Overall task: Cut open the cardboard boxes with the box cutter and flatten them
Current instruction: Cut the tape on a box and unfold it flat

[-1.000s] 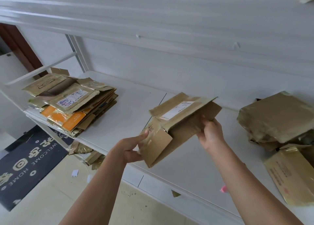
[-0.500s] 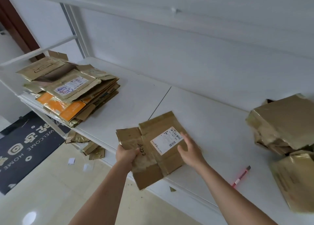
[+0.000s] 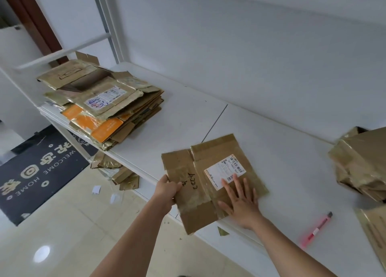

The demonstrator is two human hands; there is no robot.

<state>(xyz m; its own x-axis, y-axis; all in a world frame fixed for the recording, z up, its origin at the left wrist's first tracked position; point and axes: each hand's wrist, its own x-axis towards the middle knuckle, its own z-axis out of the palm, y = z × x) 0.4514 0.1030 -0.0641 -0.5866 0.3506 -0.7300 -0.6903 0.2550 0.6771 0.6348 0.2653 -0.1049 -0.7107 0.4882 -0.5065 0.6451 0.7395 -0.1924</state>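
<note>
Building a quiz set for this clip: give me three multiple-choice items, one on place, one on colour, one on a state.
1. Where does the box cutter lie?
A. on the white shelf, to the right of the right hand
B. on the pile of flat boxes
C. on the floor mat

2. What colour is the box cutter's body?
A. blue
B. pink
C. black

3. What is the right hand doing?
A. gripping the cutter
B. hanging idle over the floor
C. pressing flat on the flattened box

Answers
1. A: the cutter rests on the bare shelf surface, apart from both hands.
2. B: its long body shows pink, with a dark tip.
3. C: its fingers are spread straight on the cardboard by the white label, while the left hand grips the box's left edge.
</note>
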